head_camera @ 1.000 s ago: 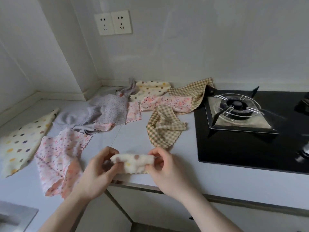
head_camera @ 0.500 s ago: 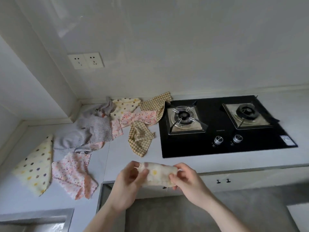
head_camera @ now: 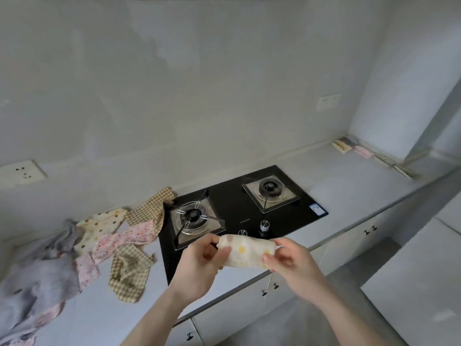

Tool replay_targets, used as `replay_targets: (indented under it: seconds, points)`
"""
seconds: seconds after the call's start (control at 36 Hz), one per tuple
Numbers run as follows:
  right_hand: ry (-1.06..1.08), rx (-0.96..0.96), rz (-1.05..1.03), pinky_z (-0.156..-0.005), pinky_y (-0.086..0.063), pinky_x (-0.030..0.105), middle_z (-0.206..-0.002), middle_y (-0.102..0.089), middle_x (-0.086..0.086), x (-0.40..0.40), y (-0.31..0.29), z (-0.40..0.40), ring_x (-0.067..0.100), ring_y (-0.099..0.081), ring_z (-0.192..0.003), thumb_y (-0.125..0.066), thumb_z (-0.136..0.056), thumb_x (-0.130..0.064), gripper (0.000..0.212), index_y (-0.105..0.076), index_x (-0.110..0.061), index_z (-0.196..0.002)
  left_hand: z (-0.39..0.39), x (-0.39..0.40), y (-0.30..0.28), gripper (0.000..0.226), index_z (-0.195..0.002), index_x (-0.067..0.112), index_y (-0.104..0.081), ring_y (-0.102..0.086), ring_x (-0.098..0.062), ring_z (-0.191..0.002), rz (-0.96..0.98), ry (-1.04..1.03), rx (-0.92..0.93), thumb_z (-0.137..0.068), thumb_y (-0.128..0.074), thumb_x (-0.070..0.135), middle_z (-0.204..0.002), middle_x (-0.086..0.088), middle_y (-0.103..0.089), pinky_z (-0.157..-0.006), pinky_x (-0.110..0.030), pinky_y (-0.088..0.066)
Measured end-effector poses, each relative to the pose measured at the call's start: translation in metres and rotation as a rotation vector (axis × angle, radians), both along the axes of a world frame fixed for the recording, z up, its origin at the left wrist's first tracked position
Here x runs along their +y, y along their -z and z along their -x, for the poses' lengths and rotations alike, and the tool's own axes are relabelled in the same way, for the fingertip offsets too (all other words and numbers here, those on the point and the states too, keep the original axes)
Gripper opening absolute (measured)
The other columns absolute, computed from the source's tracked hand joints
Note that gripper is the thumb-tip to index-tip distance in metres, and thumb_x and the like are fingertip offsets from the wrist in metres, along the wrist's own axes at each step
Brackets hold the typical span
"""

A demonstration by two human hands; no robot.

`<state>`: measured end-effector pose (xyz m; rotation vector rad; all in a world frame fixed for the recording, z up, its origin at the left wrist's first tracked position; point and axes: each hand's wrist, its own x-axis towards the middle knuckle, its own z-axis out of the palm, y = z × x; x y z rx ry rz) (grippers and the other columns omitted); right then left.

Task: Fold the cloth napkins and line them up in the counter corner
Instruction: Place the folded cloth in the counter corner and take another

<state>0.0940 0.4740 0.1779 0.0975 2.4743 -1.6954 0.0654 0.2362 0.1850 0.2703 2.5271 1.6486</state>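
Two hands hold one folded napkin up in the air, over the front edge of the counter and just in front of the stove. The napkin is cream with yellow and brown dots. The left hand pinches its left end with thumb and fingers. The right hand pinches its right end the same way.

The stove is black and has two burners and two round knobs.

On the left part of the counter lies a pile of loose napkins, not folded. Two are brown checked: one checked napkin lies crumpled near the front, and the other checked napkin hangs a little over the stove's left edge. One dotted napkin in cream lies near the wall. Pink flowery cloth runs through the middle of the pile; how many pink ones there are is hard to tell. Grey cloth lies bunched at the far left.

Far off in the right corner of the counter, a row of folded napkins lies along the wall. About five show, but they are small and blurry.

Two wall sockets show, one socket on the left and another socket on the right.
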Motion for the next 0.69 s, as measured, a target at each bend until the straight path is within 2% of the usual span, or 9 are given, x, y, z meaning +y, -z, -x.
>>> replay_targets:
  seconds: [0.11, 0.17, 0.25, 0.42, 0.53, 0.58, 0.61, 0.69]
  points:
    - [0.040, -0.018, -0.019, -0.090, -0.059, 0.037, -0.097, -0.077, -0.009, 0.067, -0.001, 0.008, 0.008, -0.073, -0.090, -0.075, -0.090, -0.028, 0.027, -0.065, -0.027, -0.115, 0.020, 0.066, 0.000, 0.006, -0.092, 0.034, -0.065, -0.062, -0.017, -0.067, 0.016, 0.053, -0.003, -0.098, -0.064, 0.036, -0.075, -0.006, -0.070, -0.067, -0.041, -0.053]
    - [0.059, -0.040, -0.044, -0.091, -0.059, 0.037, -0.099, -0.077, -0.011, 0.107, 0.001, 0.011, 0.006, -0.073, -0.092, -0.076, -0.088, -0.030, 0.030, -0.066, -0.029, -0.116, 0.028, 0.106, -0.003, 0.007, -0.092, 0.031, -0.064, -0.063, -0.010, -0.066, 0.023, 0.085, 0.000, -0.098, -0.064, 0.033, -0.075, -0.001, -0.071, -0.069, -0.036, -0.054]
    - [0.105, -0.078, -0.076, -0.089, -0.059, 0.034, -0.098, -0.077, -0.013, 0.167, -0.002, 0.015, 0.002, -0.072, -0.090, -0.077, -0.087, -0.029, 0.027, -0.068, -0.028, -0.113, 0.039, 0.168, -0.011, 0.003, -0.099, 0.029, -0.065, -0.068, -0.011, -0.073, 0.045, 0.130, -0.003, -0.098, -0.064, 0.031, -0.081, 0.004, -0.073, -0.071, -0.028, -0.058]
    - [0.139, -0.100, -0.109, -0.086, -0.058, 0.034, -0.089, -0.078, -0.009, 0.271, -0.014, 0.032, 0.007, -0.074, -0.082, -0.076, -0.087, -0.027, 0.017, -0.072, -0.023, -0.104, 0.067, 0.271, -0.014, 0.004, -0.101, 0.031, -0.065, -0.069, -0.010, -0.076, 0.080, 0.155, -0.025, -0.098, -0.065, 0.030, -0.086, 0.003, -0.073, -0.074, -0.030, -0.060]
    - [0.159, -0.097, -0.141, -0.080, -0.055, 0.030, -0.087, -0.077, -0.010, 0.317, -0.020, 0.051, 0.005, -0.072, -0.079, -0.074, -0.088, -0.030, 0.010, -0.073, -0.025, -0.097, 0.085, 0.317, -0.013, 0.009, -0.108, 0.026, -0.064, -0.068, -0.012, -0.068, 0.103, 0.135, -0.051, -0.099, -0.064, 0.024, -0.085, 0.000, -0.072, -0.067, -0.021, -0.055]
    - [0.170, -0.085, -0.125, -0.078, -0.053, 0.032, -0.082, -0.076, -0.006, 0.331, -0.021, 0.060, 0.008, -0.073, -0.076, -0.074, -0.088, -0.027, 0.006, -0.073, -0.022, -0.093, 0.094, 0.329, -0.013, 0.009, -0.104, 0.029, -0.063, -0.067, -0.010, -0.066, 0.117, 0.122, -0.058, -0.098, -0.065, 0.023, -0.084, 0.002, -0.072, -0.063, -0.015, -0.050]
    - [0.171, -0.082, -0.120, -0.078, -0.052, 0.034, -0.081, -0.076, -0.005, 0.340, -0.020, 0.066, 0.010, -0.073, -0.076, -0.074, -0.088, -0.026, 0.005, -0.073, -0.022, -0.091, 0.101, 0.338, -0.013, 0.010, -0.099, 0.032, -0.063, -0.067, -0.010, -0.066, 0.128, 0.117, -0.059, -0.097, -0.066, 0.023, -0.083, 0.003, -0.072, -0.062, -0.015, -0.051]
    - [0.172, -0.094, -0.113, -0.078, -0.051, 0.034, -0.079, -0.076, -0.004, 0.359, -0.018, 0.084, 0.010, -0.072, -0.078, -0.073, -0.089, -0.029, 0.006, -0.071, -0.024, -0.089, 0.123, 0.359, -0.011, 0.008, -0.093, 0.033, -0.066, -0.067, -0.015, -0.072, 0.160, 0.098, -0.074, -0.095, -0.067, 0.025, -0.080, 0.004, -0.073, -0.068, -0.027, -0.058]
